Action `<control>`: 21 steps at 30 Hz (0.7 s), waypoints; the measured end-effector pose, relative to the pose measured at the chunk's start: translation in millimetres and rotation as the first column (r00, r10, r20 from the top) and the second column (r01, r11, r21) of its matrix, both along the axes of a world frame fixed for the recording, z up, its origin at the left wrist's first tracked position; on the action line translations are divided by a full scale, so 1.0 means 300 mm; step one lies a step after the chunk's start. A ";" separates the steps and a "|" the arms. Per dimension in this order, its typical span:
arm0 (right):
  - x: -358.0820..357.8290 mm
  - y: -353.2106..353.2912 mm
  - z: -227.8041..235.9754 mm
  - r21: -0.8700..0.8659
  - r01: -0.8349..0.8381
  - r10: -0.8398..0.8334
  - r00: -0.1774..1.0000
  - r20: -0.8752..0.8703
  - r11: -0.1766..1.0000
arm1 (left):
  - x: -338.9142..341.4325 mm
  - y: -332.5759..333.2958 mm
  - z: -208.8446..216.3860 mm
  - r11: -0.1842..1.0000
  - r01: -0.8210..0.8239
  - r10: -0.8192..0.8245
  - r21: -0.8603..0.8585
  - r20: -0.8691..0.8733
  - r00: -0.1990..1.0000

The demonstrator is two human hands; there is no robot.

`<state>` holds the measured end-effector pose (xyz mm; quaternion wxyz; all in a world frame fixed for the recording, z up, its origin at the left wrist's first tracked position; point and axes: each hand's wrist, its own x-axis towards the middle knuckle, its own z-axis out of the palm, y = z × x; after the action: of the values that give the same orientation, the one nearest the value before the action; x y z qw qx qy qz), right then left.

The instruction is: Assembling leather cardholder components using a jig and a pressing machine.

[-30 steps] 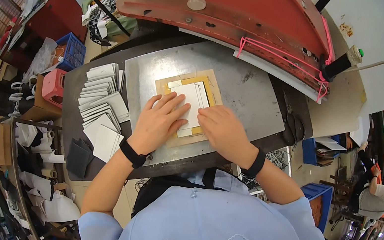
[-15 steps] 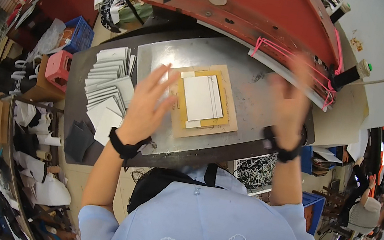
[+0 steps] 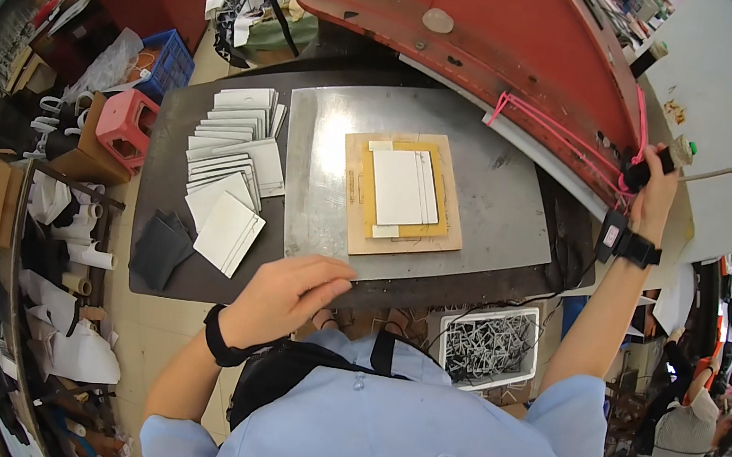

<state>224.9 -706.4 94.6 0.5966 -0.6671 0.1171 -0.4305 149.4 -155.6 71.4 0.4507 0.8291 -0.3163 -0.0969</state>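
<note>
My right hand point(image 3: 654, 199) is closed round a black handle point(image 3: 639, 176) on the front of the red swing arm point(image 3: 454, 37) of a press. Pink cord point(image 3: 558, 135) is strung along the arm beside it. My left hand point(image 3: 293, 298) hovers by the table's front edge, holding nothing, its fingers stretched side by side and the thumb slightly apart. On a grey metal plate point(image 3: 503, 212) lies a wooden cutting die board point(image 3: 357, 235) with a yellow face. A white rectangular panel point(image 3: 401, 188) with dark lines along one side rests on it.
Left of the plate, overlapping white panels point(image 3: 231, 145) are piled near black sheets point(image 3: 161, 251). Below the table stands a white bin point(image 3: 488, 346) of scraps. A pink stool point(image 3: 123, 128) and blue crate point(image 3: 169, 68) are at left. Another person point(image 3: 689, 423) sits far right.
My right hand has gone from beside the die board to the press handle and closed on it. My left hand has drawn back toward me. One white panel now lies nearer on the pile.
</note>
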 end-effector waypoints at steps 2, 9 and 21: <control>-0.044 0.044 0.002 -0.005 -0.024 0.024 0.999 -0.021 1.000 | -0.010 -0.042 0.031 0.998 0.053 -0.052 -0.038 0.024 0.998; -0.296 0.423 0.037 -0.134 -0.112 0.086 0.979 -0.188 0.985 | -0.022 -0.219 0.083 0.939 0.273 -0.236 -0.207 0.188 0.953; -0.316 0.119 0.151 -0.381 0.178 -0.229 0.969 -0.092 0.907 | -0.067 -0.338 0.230 0.881 0.236 -0.179 -0.411 0.173 0.968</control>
<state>130.2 -670.7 139.9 0.4026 -0.7791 0.1433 -0.4587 129.3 -257.1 140.3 0.5870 0.6756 -0.4456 -0.0190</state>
